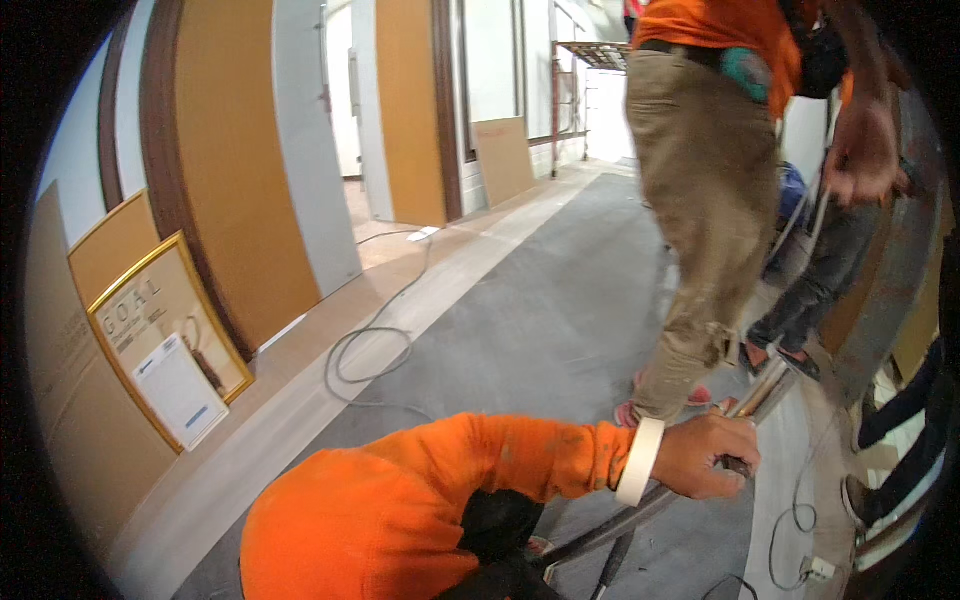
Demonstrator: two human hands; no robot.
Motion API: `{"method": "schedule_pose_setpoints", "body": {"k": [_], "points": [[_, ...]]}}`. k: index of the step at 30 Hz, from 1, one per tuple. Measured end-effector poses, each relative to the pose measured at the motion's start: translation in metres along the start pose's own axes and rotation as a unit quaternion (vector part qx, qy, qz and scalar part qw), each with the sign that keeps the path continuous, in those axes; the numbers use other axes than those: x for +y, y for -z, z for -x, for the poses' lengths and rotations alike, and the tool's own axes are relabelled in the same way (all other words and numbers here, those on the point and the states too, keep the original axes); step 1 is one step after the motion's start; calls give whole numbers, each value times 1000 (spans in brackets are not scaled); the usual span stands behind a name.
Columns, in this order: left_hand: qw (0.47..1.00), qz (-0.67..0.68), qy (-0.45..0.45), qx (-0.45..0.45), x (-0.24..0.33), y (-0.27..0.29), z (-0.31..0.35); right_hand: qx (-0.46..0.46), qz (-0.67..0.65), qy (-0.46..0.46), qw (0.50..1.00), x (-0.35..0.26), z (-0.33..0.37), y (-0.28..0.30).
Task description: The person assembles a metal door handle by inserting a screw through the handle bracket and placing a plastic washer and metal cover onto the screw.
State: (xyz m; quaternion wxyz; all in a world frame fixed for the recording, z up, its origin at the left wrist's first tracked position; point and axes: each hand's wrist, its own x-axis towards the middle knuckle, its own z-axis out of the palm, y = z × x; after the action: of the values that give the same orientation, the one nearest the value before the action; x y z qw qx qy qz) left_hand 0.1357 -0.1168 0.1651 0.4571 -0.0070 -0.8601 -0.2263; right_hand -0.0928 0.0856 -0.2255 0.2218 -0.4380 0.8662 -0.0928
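My left arm, in an orange sleeve, comes in from the lower edge and bends across to the right. My left hand (710,455) is closed around a dark grip whose rounded end shows between thumb and fingers. Shiny metal tubes (765,388) extend just beyond the fist. A dark pole (625,520) slants from below up toward the hand; whether it joins the grip I cannot tell. Around my left wrist sits a cream roll of tape (640,462). My right hand is out of the picture.
A person in khaki trousers (690,200) stands just ahead; others are at the right. A grey cable (370,350) loops across the grey floor covering (530,300). A gold-framed picture (240,365) leans at the left wall. Another cable (800,515) lies at right, and scaffolding (557,110) stands far back.
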Motion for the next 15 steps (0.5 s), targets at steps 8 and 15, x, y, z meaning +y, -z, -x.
{"method": "schedule_pose_setpoints", "body": {"k": [8,15], "points": [[998,-8,-38,-40,-21,-29,-1,-37,11,22,999,43,-13,-30],[997,14,1,-80,-5,-45,-17,-22,-30,-27,999,45,5,-20]]}}
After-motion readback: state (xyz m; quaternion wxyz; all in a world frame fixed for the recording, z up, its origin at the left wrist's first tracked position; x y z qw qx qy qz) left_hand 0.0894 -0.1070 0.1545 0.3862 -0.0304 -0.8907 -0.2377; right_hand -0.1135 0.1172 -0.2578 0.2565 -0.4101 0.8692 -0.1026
